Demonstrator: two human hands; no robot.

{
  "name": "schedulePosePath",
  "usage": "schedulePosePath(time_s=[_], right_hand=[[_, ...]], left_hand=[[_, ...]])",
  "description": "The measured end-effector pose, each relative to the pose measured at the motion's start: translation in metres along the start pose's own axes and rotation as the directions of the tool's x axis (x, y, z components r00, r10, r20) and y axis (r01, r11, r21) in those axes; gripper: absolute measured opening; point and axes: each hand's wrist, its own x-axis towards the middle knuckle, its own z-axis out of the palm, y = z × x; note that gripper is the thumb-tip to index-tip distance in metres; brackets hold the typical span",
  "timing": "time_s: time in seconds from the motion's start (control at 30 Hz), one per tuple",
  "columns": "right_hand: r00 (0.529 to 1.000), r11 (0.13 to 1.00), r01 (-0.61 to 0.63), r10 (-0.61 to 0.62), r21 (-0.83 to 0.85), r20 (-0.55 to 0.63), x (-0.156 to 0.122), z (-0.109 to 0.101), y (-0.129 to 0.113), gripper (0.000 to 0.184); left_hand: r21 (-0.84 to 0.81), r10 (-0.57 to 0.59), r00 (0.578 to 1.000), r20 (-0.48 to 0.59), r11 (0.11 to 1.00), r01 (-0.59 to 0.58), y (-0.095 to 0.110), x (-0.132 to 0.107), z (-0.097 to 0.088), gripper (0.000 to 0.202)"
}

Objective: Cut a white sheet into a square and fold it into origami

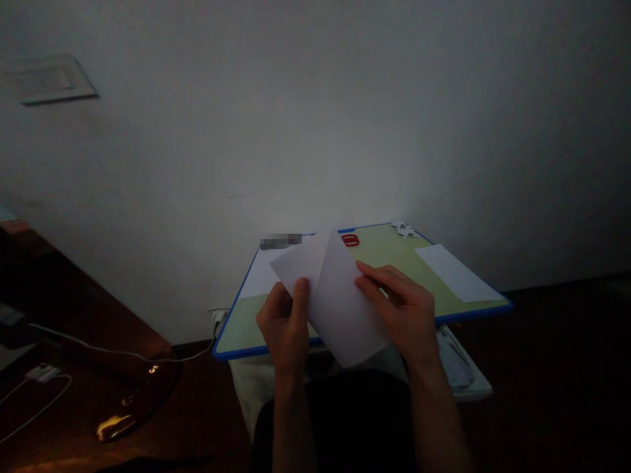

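A sheet of white paper [345, 305], creased or folded so that two panels meet at an edge near its top, is held up above the near side of the table. My left hand [288, 322] pinches its left part, thumb on the face toward me. On the right edge, my right hand [401, 302] grips the paper between thumb and fingertips. Behind the paper, scissors with red handles [350, 240] lie at the table's far edge, their blades hidden.
The small green table [241, 332] has a blue rim and stands against a wall. White sheets lie at its left [256, 276] and right [456, 272]. Paper cutouts [405, 229] sit in the far right corner. A white cable [123, 355] runs along the left.
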Motion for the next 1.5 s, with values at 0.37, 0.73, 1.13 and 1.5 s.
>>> schedulePosePath(time_s=[0.37, 0.73, 1.13, 1.5], right_hand=[[0.985, 0.979, -0.165, 0.17, 0.117, -0.03, 0.002, -0.006, 0.001, 0.017], [0.95, 0.947, -0.273, 0.293, 0.167, -0.11, 0.004, -0.01, 0.006, 0.013], [0.946, 0.947, -0.29, 0.305, 0.135, -0.107, 0.005, -0.01, 0.014, 0.012], [0.849, 0.802, 0.529, -0.495, -0.278, 0.187, 0.044, -0.032, -0.046, 0.028]], left_hand=[[-0.134, 0.028, 0.994, -0.102, 0.99, -0.042, -0.007, 0.003, -0.004, 0.044], [-0.2, -0.11, 0.979, 0.173, 0.969, 0.145, -0.002, 0.011, -0.014, 0.022], [-0.416, -0.275, 0.933, 0.232, 0.839, 0.35, -0.008, 0.008, 0.004, 0.035], [-0.005, 0.099, 0.935, 0.341, 0.995, -0.103, 0.02, 0.006, -0.014, 0.012]])
